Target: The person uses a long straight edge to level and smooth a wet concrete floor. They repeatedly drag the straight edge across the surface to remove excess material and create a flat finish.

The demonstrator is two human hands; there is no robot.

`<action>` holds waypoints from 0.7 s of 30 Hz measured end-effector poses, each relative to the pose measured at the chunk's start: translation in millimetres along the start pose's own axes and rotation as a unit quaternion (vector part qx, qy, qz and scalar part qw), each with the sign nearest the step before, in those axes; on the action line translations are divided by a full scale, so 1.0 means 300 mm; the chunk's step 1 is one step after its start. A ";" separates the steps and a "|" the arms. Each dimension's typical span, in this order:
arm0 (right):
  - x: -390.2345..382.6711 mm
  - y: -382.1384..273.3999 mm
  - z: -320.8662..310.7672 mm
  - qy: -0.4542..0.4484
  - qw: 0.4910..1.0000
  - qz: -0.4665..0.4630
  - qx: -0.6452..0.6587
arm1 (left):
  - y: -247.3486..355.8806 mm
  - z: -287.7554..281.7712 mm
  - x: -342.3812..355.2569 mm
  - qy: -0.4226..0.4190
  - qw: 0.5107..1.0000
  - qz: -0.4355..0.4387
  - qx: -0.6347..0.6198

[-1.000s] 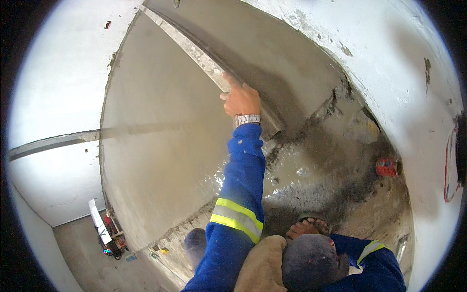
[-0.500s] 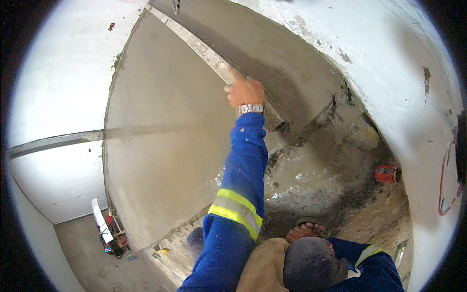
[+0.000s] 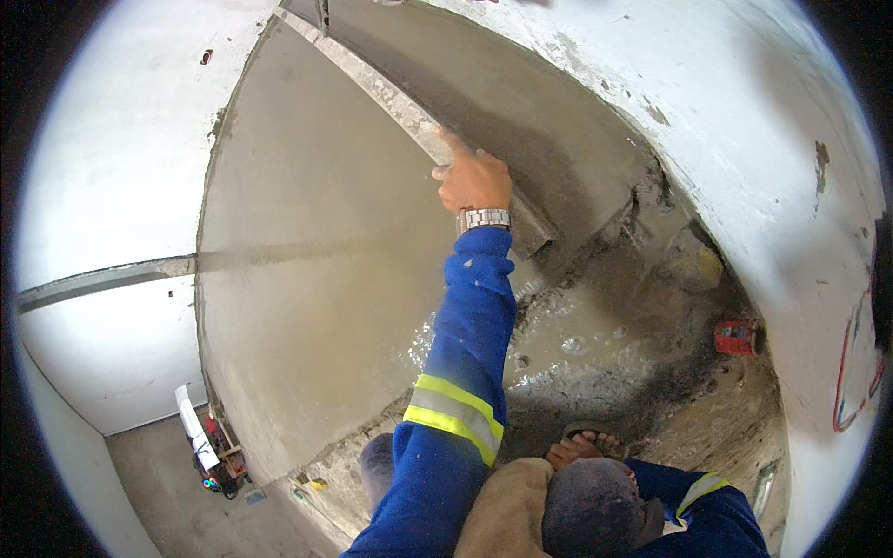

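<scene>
My left hand [image 3: 474, 180] is closed round a long, mortar-smeared straightedge [image 3: 377, 90], near its closer end. The tool lies slantwise over wet grey mortar [image 3: 307, 177], from the far left corner to the middle of the floor. Its near end [image 3: 533, 240] reaches just past my hand. A metal-banded watch [image 3: 484, 218] is on my left wrist, below it a blue sleeve with a reflective band. My right sleeve [image 3: 712, 502] shows at the lower right, beyond my knee [image 3: 595, 507]; that hand is hidden.
White walls [image 3: 130, 149] border the mortar left and right. Rough, watery mortar [image 3: 577, 344] lies near my sandalled foot [image 3: 581, 446]. A red can [image 3: 736, 338] stands by the right wall. Assorted items [image 3: 212, 442] sit at lower left. A thin upright rod [image 3: 322, 17] shows at the top.
My left hand and the straightedge's near end sit very slightly lower and to the right. The view has shifted a little, and more of the rod at the top shows. My grip is unchanged.
</scene>
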State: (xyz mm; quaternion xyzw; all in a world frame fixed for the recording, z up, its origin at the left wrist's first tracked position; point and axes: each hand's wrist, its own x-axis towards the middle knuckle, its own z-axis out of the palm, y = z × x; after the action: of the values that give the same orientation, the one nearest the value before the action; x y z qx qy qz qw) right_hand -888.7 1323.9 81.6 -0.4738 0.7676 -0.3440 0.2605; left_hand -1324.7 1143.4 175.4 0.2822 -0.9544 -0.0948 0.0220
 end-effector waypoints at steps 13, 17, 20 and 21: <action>0.004 0.018 0.039 -0.022 1.000 -0.001 0.010 | 0.049 0.016 0.054 0.024 1.000 0.013 0.001; 0.003 0.023 0.057 -0.009 1.000 -0.001 0.022 | 0.058 0.034 0.042 0.020 0.999 0.023 -0.014; -0.003 0.032 0.079 0.013 1.000 -0.013 0.017 | 0.089 0.018 0.025 0.027 0.999 0.029 -0.004; -0.007 0.027 0.080 0.027 0.999 -0.028 -0.014 | 0.086 0.018 0.019 0.030 0.999 0.027 0.004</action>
State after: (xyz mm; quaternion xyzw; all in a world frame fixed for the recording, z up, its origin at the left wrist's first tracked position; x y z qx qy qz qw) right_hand -874.9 1321.6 60.3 -0.4890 0.7659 -0.3529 0.2230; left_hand -1343.9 1162.4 175.0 0.2596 -0.9609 -0.0817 0.0515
